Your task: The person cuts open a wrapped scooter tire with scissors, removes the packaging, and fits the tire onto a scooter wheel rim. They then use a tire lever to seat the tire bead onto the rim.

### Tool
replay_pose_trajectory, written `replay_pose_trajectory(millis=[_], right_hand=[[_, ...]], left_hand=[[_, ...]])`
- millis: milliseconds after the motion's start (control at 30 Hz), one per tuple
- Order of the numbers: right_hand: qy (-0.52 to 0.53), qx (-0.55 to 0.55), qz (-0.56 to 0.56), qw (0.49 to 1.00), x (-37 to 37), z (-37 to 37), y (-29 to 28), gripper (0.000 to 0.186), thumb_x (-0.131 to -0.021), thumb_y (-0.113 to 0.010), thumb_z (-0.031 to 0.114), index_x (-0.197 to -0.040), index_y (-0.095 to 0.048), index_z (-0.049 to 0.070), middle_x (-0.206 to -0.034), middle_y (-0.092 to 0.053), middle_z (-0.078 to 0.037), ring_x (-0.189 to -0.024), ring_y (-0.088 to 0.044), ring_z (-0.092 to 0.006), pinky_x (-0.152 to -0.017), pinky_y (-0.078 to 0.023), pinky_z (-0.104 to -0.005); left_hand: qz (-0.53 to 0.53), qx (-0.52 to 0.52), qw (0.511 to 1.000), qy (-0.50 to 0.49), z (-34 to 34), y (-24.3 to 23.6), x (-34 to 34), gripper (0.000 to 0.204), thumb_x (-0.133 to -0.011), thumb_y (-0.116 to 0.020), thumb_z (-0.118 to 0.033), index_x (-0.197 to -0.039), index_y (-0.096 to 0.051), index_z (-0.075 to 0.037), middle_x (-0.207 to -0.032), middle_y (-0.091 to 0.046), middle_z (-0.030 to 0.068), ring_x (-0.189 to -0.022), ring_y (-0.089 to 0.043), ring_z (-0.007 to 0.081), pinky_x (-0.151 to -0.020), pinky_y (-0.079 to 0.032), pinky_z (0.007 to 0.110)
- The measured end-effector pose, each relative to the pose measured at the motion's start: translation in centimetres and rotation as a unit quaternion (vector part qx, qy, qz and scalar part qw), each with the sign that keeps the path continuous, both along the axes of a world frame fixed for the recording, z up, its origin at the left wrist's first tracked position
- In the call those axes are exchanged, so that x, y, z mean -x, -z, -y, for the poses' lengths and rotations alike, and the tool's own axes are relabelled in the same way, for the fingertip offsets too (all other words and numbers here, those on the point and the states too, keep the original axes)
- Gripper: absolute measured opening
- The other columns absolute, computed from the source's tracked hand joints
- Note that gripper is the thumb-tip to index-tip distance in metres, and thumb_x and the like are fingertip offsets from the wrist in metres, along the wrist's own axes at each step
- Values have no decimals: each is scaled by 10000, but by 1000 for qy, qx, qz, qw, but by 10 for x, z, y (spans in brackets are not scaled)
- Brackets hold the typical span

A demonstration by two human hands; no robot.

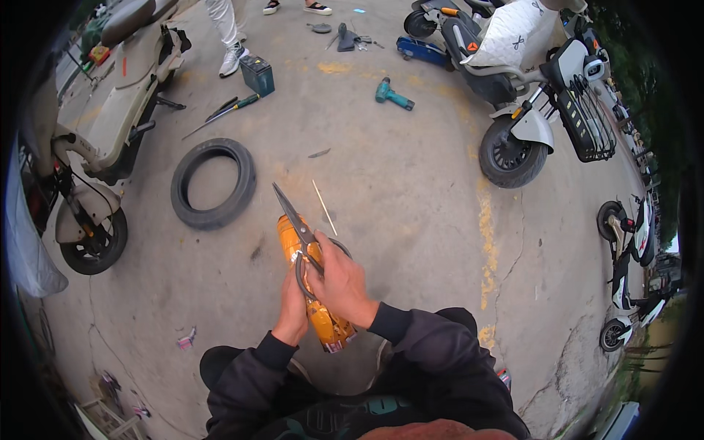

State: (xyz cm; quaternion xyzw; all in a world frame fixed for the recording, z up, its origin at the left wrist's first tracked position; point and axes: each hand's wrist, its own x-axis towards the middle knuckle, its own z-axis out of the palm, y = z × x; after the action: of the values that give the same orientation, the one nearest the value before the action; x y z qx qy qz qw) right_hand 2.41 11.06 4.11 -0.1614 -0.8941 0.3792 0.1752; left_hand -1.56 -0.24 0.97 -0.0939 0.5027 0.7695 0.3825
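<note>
Two hands full: scissors up against orange packet

Nearest, between the person's knees: orange packet (pixel 325 320), held upright-ish w/ its top leaning far & a bit L. L hand (pixel 294 306) grips it from the L side; R hand (pixel 342 284) is wrapped round the scissors (pixel 288 205), blades together, pointing far-L past the packet's top.

Progress, my read: early. Done: packet & scissors both in hand. Wrapper looks mostly whole; bright patch by the scissors may be a tear or just glare, can't tell. No clear cut visible, so opening seems left. R hand & scissors hide part of the packet.

Just beyond: thin pale stick (pixel 324 207) near the scissors' R side, could get underfoot. Mid-L: loose tyre (pixel 188 204), flat on the ground, no wheel in it. Farther: screwdriver (pixel 238 107) & dark box (pixel 257 75) on L, teal drill (pixel 395 95) approx. centre-R. Parked scooters hem both sides, L scooter (pixel 117 110) & R scooter (pixel 506 81). Far-L, someone's white shoe (pixel 232 60) beside the box.
</note>
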Motion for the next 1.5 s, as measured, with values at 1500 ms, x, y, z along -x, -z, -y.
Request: replay_pose_trajectory(millis=[1500], right_hand=[[-152, 639, 164, 736, -104, -24, -17, 500, -1055, -474, 420, -1333, -512, 7, -905, -606, -73, -779, -599, -154, -716, -472, -279]], left_hand=[[-5, -118, 993, 9, 10, 13, 31, 663, -1016, -447, -631, -1366, -510, -72, -1180, -648, 88, -1069, -645, 185, -933, -532, 366]])
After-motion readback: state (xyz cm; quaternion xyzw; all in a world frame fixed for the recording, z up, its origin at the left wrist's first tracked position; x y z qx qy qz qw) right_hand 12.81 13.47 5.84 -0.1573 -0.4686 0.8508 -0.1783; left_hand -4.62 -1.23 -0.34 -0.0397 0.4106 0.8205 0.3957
